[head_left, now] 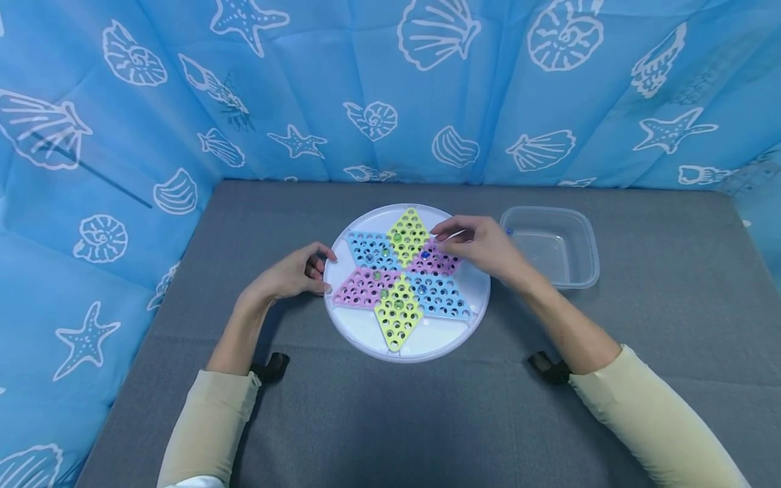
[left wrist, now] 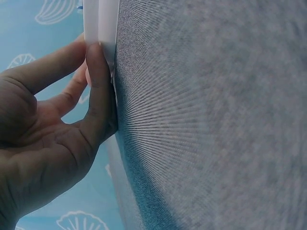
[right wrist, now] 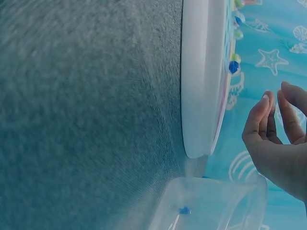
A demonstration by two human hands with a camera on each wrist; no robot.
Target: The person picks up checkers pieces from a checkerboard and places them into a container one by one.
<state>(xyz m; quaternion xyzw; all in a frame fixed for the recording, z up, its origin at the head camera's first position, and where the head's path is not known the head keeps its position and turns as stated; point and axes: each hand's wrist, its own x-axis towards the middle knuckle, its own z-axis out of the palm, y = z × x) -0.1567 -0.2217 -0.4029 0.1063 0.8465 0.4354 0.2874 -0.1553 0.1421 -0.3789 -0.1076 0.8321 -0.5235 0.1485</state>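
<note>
A round white Chinese checkers board (head_left: pixel 360 329) lies on the grey cloth, its star made of yellow, blue and pink hole-filled sections. Several green and blue glass marbles (head_left: pixel 425 255) sit in its holes. My left hand (head_left: pixel 291 272) holds the board's left rim, thumb and fingertips against the edge; the left wrist view shows the fingers (left wrist: pixel 98 72) bent at the white side wall. Over the pink section at the upper right hovers my right hand (head_left: pixel 482 247). The right wrist view has this hand (right wrist: pixel 278 139) above the board, thumb and fingers apart with nothing visible between them.
A clear plastic container (head_left: pixel 576 234) stands right of the board, beyond my right forearm. One blue marble (right wrist: pixel 184 210) lies inside it. Behind and left of the table hangs a blue curtain (head_left: pixel 342 74) printed with white shells and starfish.
</note>
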